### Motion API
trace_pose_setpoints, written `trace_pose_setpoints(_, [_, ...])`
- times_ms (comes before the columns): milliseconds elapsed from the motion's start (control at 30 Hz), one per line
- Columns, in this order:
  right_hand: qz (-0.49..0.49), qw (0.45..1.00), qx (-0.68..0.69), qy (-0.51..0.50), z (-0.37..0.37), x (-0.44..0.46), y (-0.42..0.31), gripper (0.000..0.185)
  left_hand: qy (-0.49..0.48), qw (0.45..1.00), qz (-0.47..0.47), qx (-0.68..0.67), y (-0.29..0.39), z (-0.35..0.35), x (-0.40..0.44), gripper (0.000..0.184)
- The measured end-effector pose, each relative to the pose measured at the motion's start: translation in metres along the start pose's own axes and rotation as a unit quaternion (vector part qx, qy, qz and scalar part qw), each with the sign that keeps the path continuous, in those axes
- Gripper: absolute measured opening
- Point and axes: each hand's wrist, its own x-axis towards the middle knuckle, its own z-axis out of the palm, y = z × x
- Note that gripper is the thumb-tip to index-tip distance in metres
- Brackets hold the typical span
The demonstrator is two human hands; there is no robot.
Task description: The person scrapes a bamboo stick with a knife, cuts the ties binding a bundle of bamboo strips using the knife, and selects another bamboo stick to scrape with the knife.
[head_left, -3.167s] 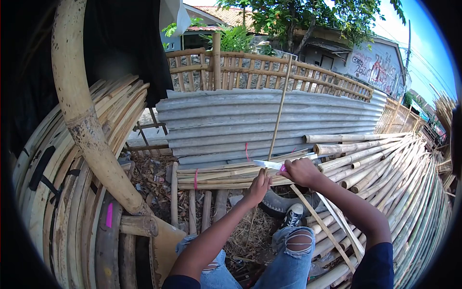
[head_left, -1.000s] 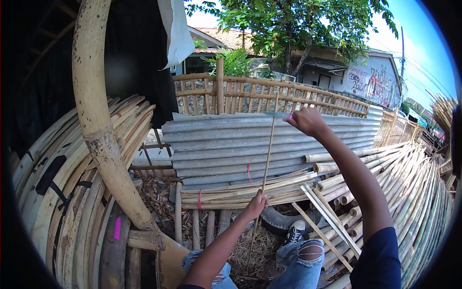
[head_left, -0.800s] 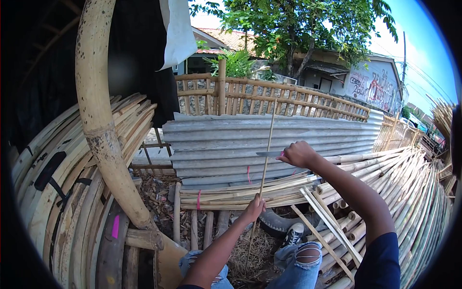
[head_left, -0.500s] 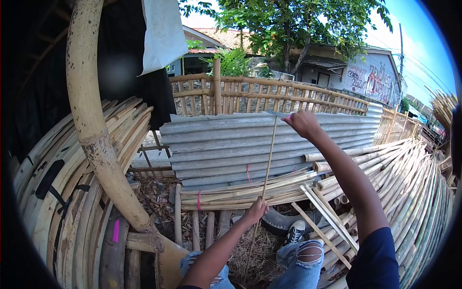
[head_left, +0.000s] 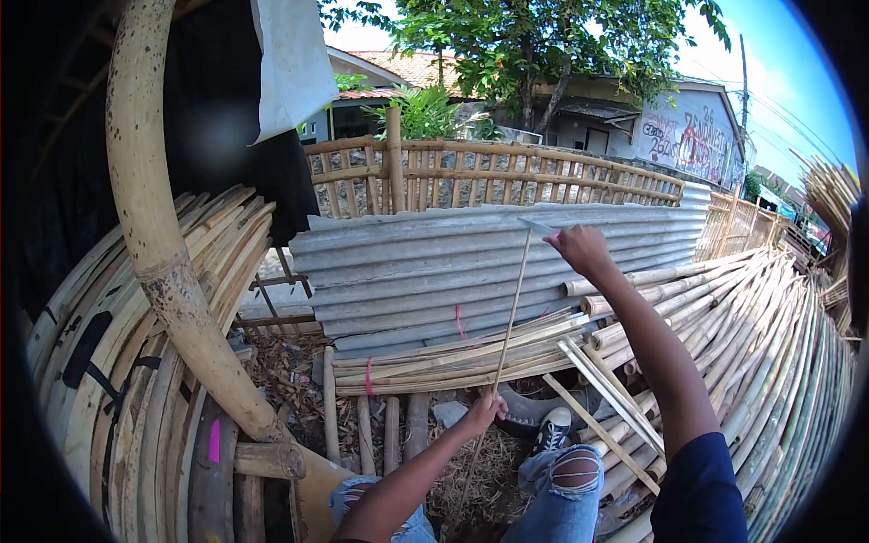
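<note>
My left hand (head_left: 485,410) is closed around the lower half of a thin bamboo stick (head_left: 513,312), which stands nearly upright and leans slightly right at the top. Raised over the corrugated metal sheets, my right hand (head_left: 582,249) grips the pink handle of a knife (head_left: 538,226). The blade points left and lies at the stick's upper end; whether it touches the stick I cannot tell. Below my left hand the stick runs down toward the straw on the ground.
Split bamboo strips (head_left: 434,365) with a pink tie lie ahead. Bamboo poles (head_left: 724,335) are piled on the right. On the left are more strips (head_left: 90,398) and a thick curved bamboo post (head_left: 149,199). Corrugated sheets (head_left: 407,271) stand before a bamboo fence (head_left: 534,172).
The knife in my right hand went down along the stick, then back up to its top end. My left hand holds the stick lower than at first. The view has shifted slightly.
</note>
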Motion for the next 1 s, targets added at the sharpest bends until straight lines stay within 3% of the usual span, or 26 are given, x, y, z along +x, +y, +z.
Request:
trace_pose_setpoints(33, [0.000, 1.000, 0.000, 0.000, 0.008, 0.005, 0.015, 0.057, 0.000, 1.000, 0.000, 0.000, -0.004, 0.002, -0.004, 0.018])
trace_pose_setpoints(100, [0.151, 0.981, 0.072, 0.095, 0.024, 0.013, 0.033, 0.055, -0.060, 0.998, -0.025, 0.012, -0.012, 0.005, -0.013, 0.017])
trace_pose_setpoints(133, [0.151, 0.982, 0.070, 0.094, 0.024, 0.009, 0.034, 0.055, -0.060, 0.998, -0.025, 0.011, -0.015, 0.006, -0.013, 0.017])
trace_pose_setpoints(200, [0.109, 0.970, 0.208, 0.069, 0.025, -0.007, 0.031, 0.055, -0.050, 0.998, -0.030, -0.009, -0.020, 0.009, -0.014, 0.021])
trace_pose_setpoints(233, [0.248, 0.860, 0.444, -0.043, 0.030, -0.011, 0.020, 0.054, -0.052, 0.998, -0.030, -0.011, -0.017, 0.009, -0.014, 0.021])
trace_pose_setpoints(267, [0.294, 0.787, 0.539, -0.064, 0.036, -0.023, 0.007, 0.057, -0.058, 0.997, -0.052, -0.011, -0.013, 0.008, -0.013, 0.023])
trace_pose_setpoints(300, [0.289, 0.744, 0.600, -0.056, 0.049, -0.033, -0.006, 0.063, -0.064, 0.995, -0.075, -0.010, -0.010, 0.008, -0.012, 0.025])
trace_pose_setpoints(333, [0.274, 0.694, 0.662, -0.073, 0.059, -0.039, -0.015, 0.049, -0.063, 0.995, -0.076, -0.010, -0.009, 0.008, -0.012, 0.025])
trace_pose_setpoints(400, [0.230, 0.615, 0.754, -0.021, 0.073, -0.047, -0.030, 0.034, -0.096, 0.993, -0.070, -0.019, -0.007, 0.006, -0.012, 0.029])
trace_pose_setpoints(500, [0.211, 0.584, 0.784, 0.023, 0.080, -0.045, -0.042, 0.034, -0.061, 0.995, -0.075, 0.011, 0.002, 0.004, -0.002, 0.033])
trace_pose_setpoints(533, [0.211, 0.581, 0.786, 0.021, 0.079, -0.045, -0.046, 0.034, -0.059, 0.995, -0.078, 0.012, 0.017, 0.003, 0.003, 0.033])
trace_pose_setpoints(600, [0.178, 0.572, 0.801, 0.018, 0.073, -0.041, -0.053, 0.031, 0.074, 0.994, 0.002, -0.086, 0.052, -0.001, 0.016, 0.041])
trace_pose_setpoints(667, [0.171, 0.561, 0.810, 0.010, 0.058, -0.039, -0.063, 0.032, 0.107, 0.984, 0.008, -0.141, 0.087, -0.012, 0.032, 0.041])
trace_pose_setpoints(833, [0.148, 0.559, 0.816, -0.015, 0.031, -0.038, -0.081, 0.028, 0.084, 0.961, -0.004, -0.263, 0.117, -0.032, 0.056, 0.034])
trace_pose_setpoints(900, [0.218, 0.729, 0.649, -0.004, 0.022, -0.039, -0.084, 0.029, 0.076, 0.942, -0.008, -0.327, 0.116, -0.031, 0.059, 0.030])
trace_pose_setpoints(1000, [0.255, 0.744, 0.615, 0.060, 0.020, -0.042, -0.072, 0.045, 0.124, 0.946, -0.028, -0.300, 0.120, -0.027, 0.061, 0.030])
